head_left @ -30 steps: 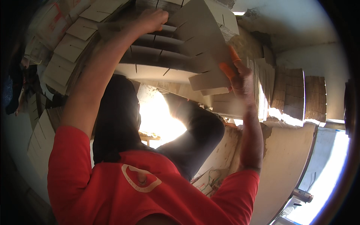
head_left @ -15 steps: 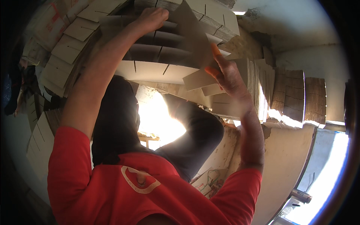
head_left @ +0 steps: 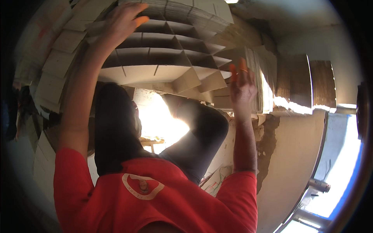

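Observation:
A cardboard divider grid (head_left: pixel 163 58) of crossed strips forming several cells stands in front of me. My left hand (head_left: pixel 124 19) reaches up and grips its upper left edge, fingers curled over the top strip. My right hand (head_left: pixel 243 79) is raised beside the grid's right end, fingers spread and holding nothing, just off the outer cells. My red sleeves and both forearms rise from the lower edge.
Stacks of flat cardboard pieces (head_left: pixel 295 81) stand upright to the right, and more piles (head_left: pixel 50 77) lean on the left. My dark-trousered knee (head_left: pixel 198 128) is bent below the grid. A rough plaster wall (head_left: pixel 295 163) and a bright opening (head_left: pixel 342 167) lie at the right.
My right hand held a flat cardboard sheet against the grid, turned it edge-on, and has now let it go and pulled back to the right, open. The left hand stayed on top.

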Available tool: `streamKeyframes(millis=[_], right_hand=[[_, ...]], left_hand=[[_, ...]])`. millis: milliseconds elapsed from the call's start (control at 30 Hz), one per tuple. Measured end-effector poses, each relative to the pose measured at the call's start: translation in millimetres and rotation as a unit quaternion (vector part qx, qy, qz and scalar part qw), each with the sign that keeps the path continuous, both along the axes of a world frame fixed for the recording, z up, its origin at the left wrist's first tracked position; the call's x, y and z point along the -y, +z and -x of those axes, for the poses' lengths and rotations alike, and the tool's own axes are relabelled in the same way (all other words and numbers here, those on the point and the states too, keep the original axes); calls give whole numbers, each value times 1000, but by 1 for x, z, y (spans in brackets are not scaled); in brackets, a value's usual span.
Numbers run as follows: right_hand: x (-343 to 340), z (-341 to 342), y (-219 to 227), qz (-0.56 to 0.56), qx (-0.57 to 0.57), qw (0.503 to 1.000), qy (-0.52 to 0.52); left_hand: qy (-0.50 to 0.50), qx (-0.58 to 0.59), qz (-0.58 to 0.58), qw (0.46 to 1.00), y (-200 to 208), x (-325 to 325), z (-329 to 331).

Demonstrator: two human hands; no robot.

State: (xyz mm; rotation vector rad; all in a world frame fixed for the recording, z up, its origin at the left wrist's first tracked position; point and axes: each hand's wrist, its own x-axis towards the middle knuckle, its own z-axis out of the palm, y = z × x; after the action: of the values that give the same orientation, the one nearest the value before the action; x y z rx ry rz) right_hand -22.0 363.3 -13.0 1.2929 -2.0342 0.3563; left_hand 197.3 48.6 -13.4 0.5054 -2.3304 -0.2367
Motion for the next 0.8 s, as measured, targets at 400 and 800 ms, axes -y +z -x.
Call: streamKeyframes(millis=[400, 800], right_hand=[[-93, 71, -32, -58, 263, 937, -220], [-9, -33, 97, 236, 324, 898, 181]], left_hand=[[39, -39, -138, 989, -15, -86, -78], [-53, 36, -101, 993, -30, -104, -80]])
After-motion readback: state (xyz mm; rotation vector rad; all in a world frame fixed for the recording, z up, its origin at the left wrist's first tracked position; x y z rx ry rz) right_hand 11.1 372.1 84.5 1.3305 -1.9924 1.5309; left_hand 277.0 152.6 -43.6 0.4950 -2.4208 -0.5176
